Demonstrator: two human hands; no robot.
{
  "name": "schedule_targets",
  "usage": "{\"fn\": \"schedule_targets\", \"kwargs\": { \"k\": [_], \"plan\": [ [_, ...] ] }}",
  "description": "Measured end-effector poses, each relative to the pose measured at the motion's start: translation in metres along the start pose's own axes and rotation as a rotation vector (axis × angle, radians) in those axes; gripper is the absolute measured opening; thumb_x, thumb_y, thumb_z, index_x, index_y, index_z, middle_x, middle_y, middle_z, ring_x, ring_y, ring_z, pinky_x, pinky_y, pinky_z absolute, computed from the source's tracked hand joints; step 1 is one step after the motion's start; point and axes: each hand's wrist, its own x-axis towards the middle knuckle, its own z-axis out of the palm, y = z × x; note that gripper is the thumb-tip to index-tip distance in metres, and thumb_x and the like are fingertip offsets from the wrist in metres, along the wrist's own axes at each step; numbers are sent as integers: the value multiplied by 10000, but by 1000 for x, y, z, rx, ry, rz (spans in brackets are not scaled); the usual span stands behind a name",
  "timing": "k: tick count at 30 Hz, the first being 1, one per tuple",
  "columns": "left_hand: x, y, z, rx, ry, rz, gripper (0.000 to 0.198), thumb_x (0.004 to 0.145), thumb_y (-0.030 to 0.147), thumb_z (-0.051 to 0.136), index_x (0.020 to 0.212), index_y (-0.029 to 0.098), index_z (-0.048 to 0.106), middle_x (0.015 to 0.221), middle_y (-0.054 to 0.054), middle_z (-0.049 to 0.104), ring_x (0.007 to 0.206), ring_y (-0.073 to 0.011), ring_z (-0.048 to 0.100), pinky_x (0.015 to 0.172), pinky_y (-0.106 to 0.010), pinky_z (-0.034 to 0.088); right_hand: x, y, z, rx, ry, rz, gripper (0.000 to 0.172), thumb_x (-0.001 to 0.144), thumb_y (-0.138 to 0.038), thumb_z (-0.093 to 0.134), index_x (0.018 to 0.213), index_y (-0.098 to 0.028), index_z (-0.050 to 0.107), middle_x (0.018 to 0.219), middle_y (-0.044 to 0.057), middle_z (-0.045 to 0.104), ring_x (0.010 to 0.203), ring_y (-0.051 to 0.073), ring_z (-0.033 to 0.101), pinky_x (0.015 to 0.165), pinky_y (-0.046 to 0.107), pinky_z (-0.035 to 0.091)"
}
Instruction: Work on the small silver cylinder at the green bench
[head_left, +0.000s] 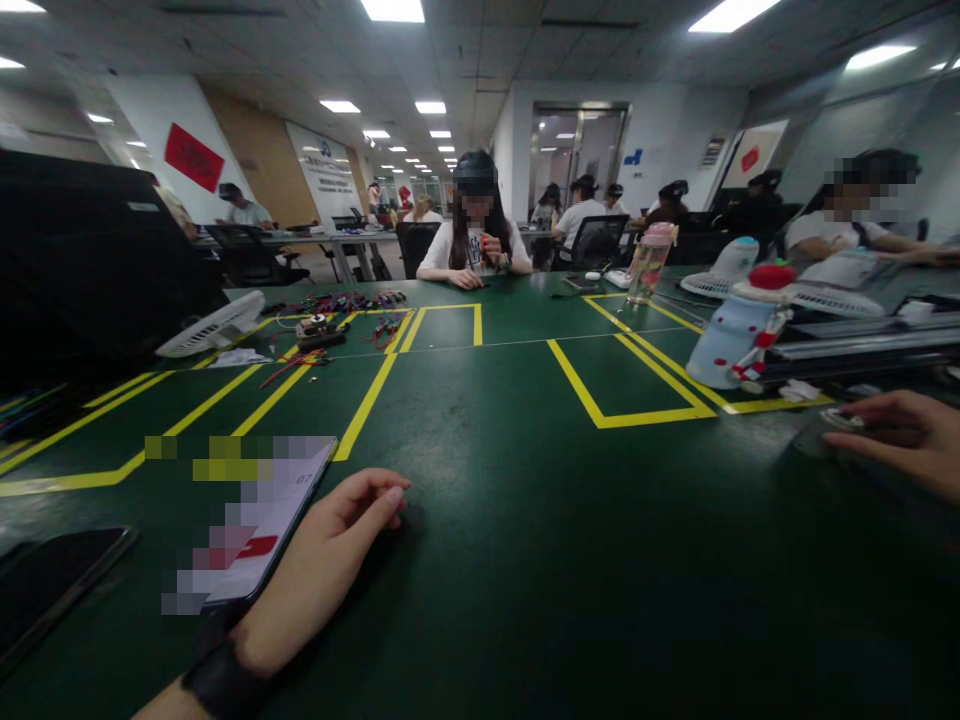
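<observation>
My left hand (337, 555) rests on the dark green table, its fingers curled in and the thumb against the index finger; nothing shows in it. Its wrist wears a black band (225, 665). Right beside this hand lies a phone (281, 520) with its screen lit, partly blurred out. Over at the right edge, my right hand (911, 435) has its fingers closed around a small greyish, shiny object (829, 425) close to the tabletop. Blur keeps me from telling its kind.
A second, dark phone (67, 580) lies at the left. Yellow tape (600, 415) marks the table (480, 450). Wires (352, 303) and a white fan (214, 325) are at the back left. A blue bottle (724, 340) and a clear bottle (651, 265) stand right. A person (476, 230) sits opposite.
</observation>
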Motion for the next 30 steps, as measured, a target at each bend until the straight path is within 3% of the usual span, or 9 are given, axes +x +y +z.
{"fn": "schedule_targets", "kwargs": {
  "k": [2, 5, 8, 12, 15, 20, 23, 26, 30],
  "plan": [
    [0, 0, 1, 4, -2, -2, 328, 901, 517, 541, 1061, 237, 600, 916, -4, 641, 861, -200, 593, 798, -332, 443, -10, -20, -6, 21, -66, 75, 416, 758, -430, 716, 1081, -195, 599, 1042, 109, 650, 858, 170, 630, 752, 322, 483],
    [1, -1, 1, 10, -11, -5, 326, 902, 523, 537, 1055, 242, 598, 896, 2, 634, 857, -199, 585, 792, -329, 437, -35, -71, -9, 204, 49, 33, 368, 784, -355, 694, 1091, -182, 590, 1046, 105, 642, 865, 163, 615, 768, 323, 486],
    [1, -3, 0, 13, -20, -1, 331, 902, 529, 535, 1074, 251, 591, 907, 6, 632, 858, -198, 587, 798, -330, 436, -74, -138, 4, 526, 22, -317, 382, 759, -356, 718, 1072, -174, 596, 1048, 86, 641, 880, 145, 623, 790, 283, 518],
    [1, -7, -2, 19, -20, 9, 337, 899, 533, 540, 1085, 256, 590, 949, 1, 637, 883, -205, 593, 812, -337, 440, -129, -223, 32, 720, -257, -886, 292, 824, -307, 664, 1088, -208, 586, 1127, 37, 621, 1028, 107, 604, 913, 242, 512],
    [2, -9, -4, 21, -19, 9, 339, 899, 532, 541, 1089, 255, 587, 942, -2, 641, 888, -208, 590, 818, -341, 442, -153, -261, 50, 815, -396, -1025, 242, 838, -218, 630, 1069, -203, 561, 1119, 16, 616, 1023, 75, 593, 917, 222, 505],
    [0, -7, -4, 32, -28, 9, 329, 921, 523, 509, 1096, 254, 579, 927, -4, 641, 881, -208, 595, 811, -346, 456, -159, -267, 68, 853, -488, -952, 263, 851, -245, 616, 1104, -227, 545, 1130, 3, 596, 1020, 72, 579, 924, 239, 494],
    [-4, 5, 5, 102, -65, 49, 311, 935, 495, 497, 1136, 271, 574, 988, -10, 640, 924, -212, 598, 832, -355, 468, -157, -262, 72, 842, -586, -826, 482, 810, -295, 672, 1245, -251, 469, 1158, 8, 580, 1042, 84, 571, 949, 258, 485],
    [-9, 31, 26, 194, -169, 229, 286, 942, 404, 520, 1204, 302, 571, 1108, -14, 621, 985, -203, 590, 898, -362, 465, -156, -264, 73, 861, -679, -730, 646, 747, -333, 738, 1297, -236, 412, 1176, 18, 574, 1064, 100, 568, 964, 270, 478],
    [-10, 74, 61, 195, -280, 456, 258, 932, 256, 544, 1162, 332, 634, 1165, 1, 608, 1069, -180, 569, 959, -336, 442, -155, -269, 72, 862, -756, -724, 425, 785, -314, 697, 1159, -209, 524, 1112, 7, 600, 997, 96, 579, 892, 256, 488]
  ]
}}
